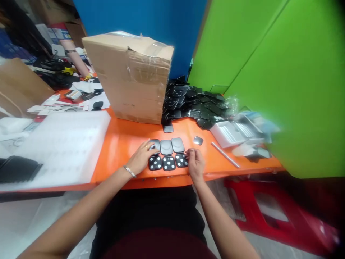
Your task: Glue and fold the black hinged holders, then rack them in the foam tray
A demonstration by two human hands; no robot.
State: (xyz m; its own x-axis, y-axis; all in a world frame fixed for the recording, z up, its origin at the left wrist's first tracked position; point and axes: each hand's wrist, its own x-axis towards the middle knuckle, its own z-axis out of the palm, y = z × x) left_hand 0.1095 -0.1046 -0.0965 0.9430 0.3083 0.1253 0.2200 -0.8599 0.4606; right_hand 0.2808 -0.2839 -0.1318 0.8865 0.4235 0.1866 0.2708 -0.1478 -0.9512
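Observation:
Three flat square cases lie unfolded in a row on the orange table [126, 133]. Each has a smooth grey upper half, as on the middle grey panel [166, 146], and a black lower half with white round dots, as on the middle black panel [169, 163]. My left hand [141, 157] rests over the left grey panel [156, 142], thumb and fingers apart, partly covering it. My right hand [196, 163] is beside the right black panel [180, 160], its fingers curled together at the panel's right edge. Whatever they may pinch is hidden.
A cardboard box [134, 82] stands behind the cases, beside a heap of black square pieces [191, 102]. To the right are a thin rod [225, 154] and a white box [229, 133]. White foam [70, 144] lies left; another person's arm [77, 59] shows beyond.

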